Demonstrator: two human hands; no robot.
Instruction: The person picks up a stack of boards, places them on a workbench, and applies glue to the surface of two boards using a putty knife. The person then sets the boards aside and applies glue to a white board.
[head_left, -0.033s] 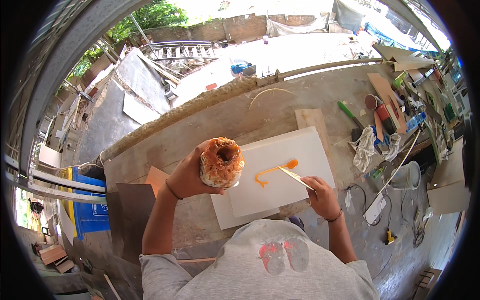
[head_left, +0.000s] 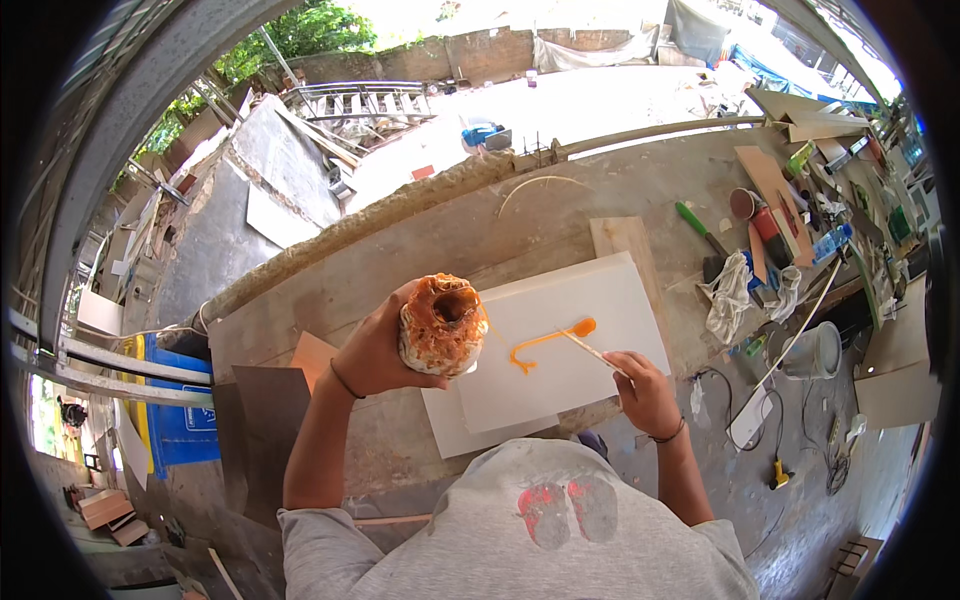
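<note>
My left hand (head_left: 375,350) is wrapped round a crusted container (head_left: 428,345), smeared white and orange-brown, its ragged opening tilted toward the far right. From its rim a thin orange strand hangs toward the white sheet (head_left: 510,395). On that sheet lies a hooked trail of thick orange glue-like paste (head_left: 540,345), with a rounded blob at its far right end. Between the fingers of my right hand (head_left: 645,392) is a thin pale flat stick (head_left: 598,353). The stick's tip is at the paste trail, near the blob; whether it touches cannot be told.
Under the white sheet are another pale sheet (head_left: 450,425) and a wooden board (head_left: 622,235). Dark and brown panels (head_left: 270,420) stand at the left by a blue bin (head_left: 185,410). To the right lie a green-handled tool (head_left: 695,220), crumpled gloves (head_left: 730,300), a bottle (head_left: 832,240) and a bucket (head_left: 815,350).
The stick in my right hand has turned slightly and now shows a narrower side. My left hand and the container have hardly moved.
</note>
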